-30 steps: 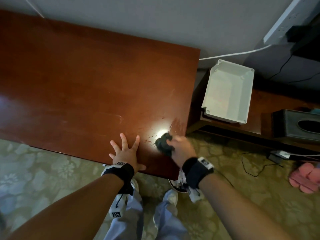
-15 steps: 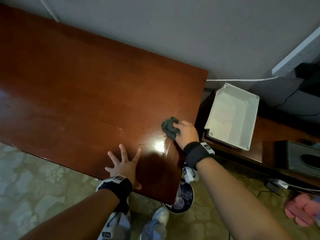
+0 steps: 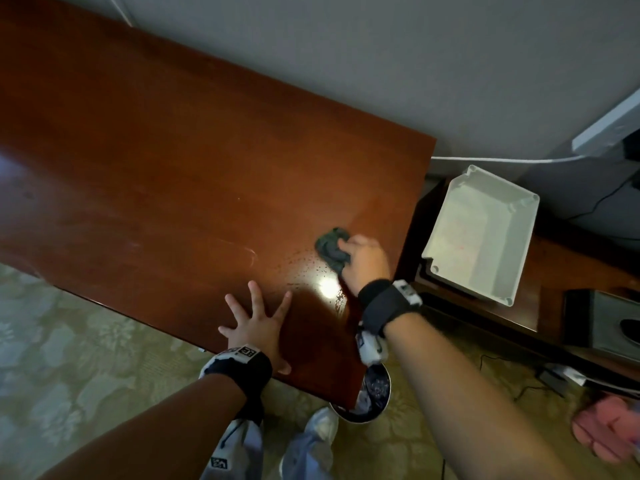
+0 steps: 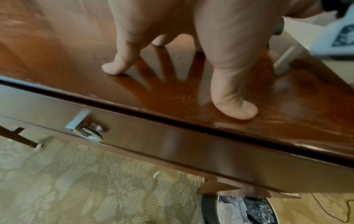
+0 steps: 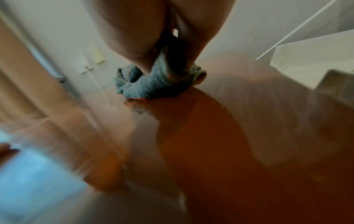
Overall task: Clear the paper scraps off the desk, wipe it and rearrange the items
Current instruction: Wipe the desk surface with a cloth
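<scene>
The right hand (image 3: 367, 261) has its fingers (image 5: 141, 45) curled round a bunched grey cloth (image 3: 330, 249), pressing it onto the desk (image 3: 173, 168) just ahead of the knuckles. The left hand (image 3: 258, 327) lies flat with its fingers (image 4: 118, 66) spread and holding nothing, braced near the front edge. Beads of water (image 3: 304, 268) lie on the desk between the left fingertips and the cloth, so the wiping looks only partly done. To do it well, the cloth would probably serve better spread flatter under the right fingers, since a tight wad leaves streaks. Overlapping strokes should run back across that wet patch and stop short of the desk's side edge, which lies just beyond the right fingers with a white box (image 3: 481, 233) past it. Compared with a second ago, the cloth has travelled away from the front edge, where it sat beside the left fingertips, to a spot well ahead of them. The left hand has stayed planted and spread.
</scene>
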